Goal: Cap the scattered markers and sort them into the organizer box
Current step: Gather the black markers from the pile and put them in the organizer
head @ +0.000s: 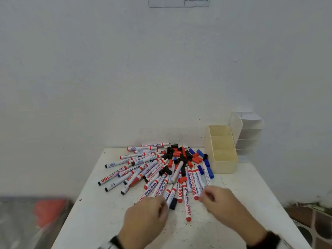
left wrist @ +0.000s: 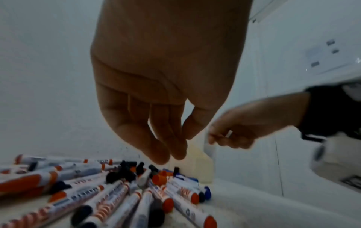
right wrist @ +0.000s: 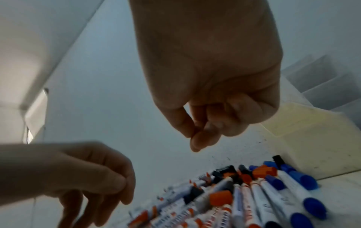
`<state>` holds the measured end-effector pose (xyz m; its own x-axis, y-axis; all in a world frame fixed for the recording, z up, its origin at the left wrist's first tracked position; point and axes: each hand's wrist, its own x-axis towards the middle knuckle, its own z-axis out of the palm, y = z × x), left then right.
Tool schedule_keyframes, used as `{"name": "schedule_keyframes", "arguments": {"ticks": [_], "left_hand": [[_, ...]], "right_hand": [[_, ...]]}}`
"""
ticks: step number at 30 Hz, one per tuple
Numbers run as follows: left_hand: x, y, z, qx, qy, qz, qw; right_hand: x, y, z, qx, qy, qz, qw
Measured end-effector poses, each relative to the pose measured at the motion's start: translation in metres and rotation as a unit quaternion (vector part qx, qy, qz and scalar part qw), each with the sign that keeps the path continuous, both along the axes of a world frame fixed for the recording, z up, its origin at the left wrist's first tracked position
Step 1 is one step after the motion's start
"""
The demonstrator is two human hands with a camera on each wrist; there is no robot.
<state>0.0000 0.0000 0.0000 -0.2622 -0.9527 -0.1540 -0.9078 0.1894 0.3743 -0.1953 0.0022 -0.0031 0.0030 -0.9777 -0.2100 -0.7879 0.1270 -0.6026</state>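
Note:
A heap of whiteboard markers (head: pixel 158 171) lies on the white table (head: pixel 97 209), several of them uncapped. Loose red, black and blue caps (head: pixel 181 155) are bunched at its far side. The cream organizer box (head: pixel 224 166) stands at the back right with its compartments bare. My left hand (head: pixel 162 203) hovers over the near markers, fingers hanging down relaxed (left wrist: pixel 175 148) and holding nothing. My right hand (head: pixel 203 196) hovers at the heap's near right, fingers curled in and thumb against the index finger (right wrist: pixel 197 138); nothing shows in it.
A white tiered organizer (head: pixel 249 133) stands against the wall behind the cream box. The wall runs close behind the heap. A blurred red object (head: pixel 50 211) lies low on the left beyond the table edge. Tiled floor (head: pixel 316 221) shows on the right.

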Motion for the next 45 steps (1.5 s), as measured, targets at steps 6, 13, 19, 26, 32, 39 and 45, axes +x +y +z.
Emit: {"name": "schedule_keyframes", "arguments": {"ticks": [6,13,19,26,32,39,45], "left_hand": [[-0.058,-0.035,-0.037,0.020,-0.075,-0.026,0.997],[-0.075,-0.054,-0.059,0.034,-0.168,-0.037,0.985],[-0.081,-0.056,-0.052,0.035,-0.176,-0.049,0.983],[-0.083,-0.053,-0.049,0.057,-0.157,-0.021,0.986],[-0.068,-0.054,-0.061,0.070,-0.070,0.045,0.994],[-0.038,-0.059,-0.066,0.058,0.056,0.061,0.995],[-0.027,-0.062,-0.059,-0.006,0.101,0.101,0.990]], "right_hand": [[-0.004,-0.071,-0.028,-0.053,0.098,0.000,0.994],[-0.006,-0.108,-0.053,-0.092,0.154,0.162,0.970],[0.000,-0.119,-0.063,-0.088,0.169,0.180,0.965],[-0.002,-0.122,-0.067,-0.101,0.112,0.152,0.977],[-0.014,-0.117,-0.073,-0.131,-0.051,0.014,0.990],[-0.019,-0.114,-0.082,-0.120,-0.062,-0.010,0.991],[-0.017,-0.121,-0.084,-0.130,0.024,-0.035,0.991]]}}
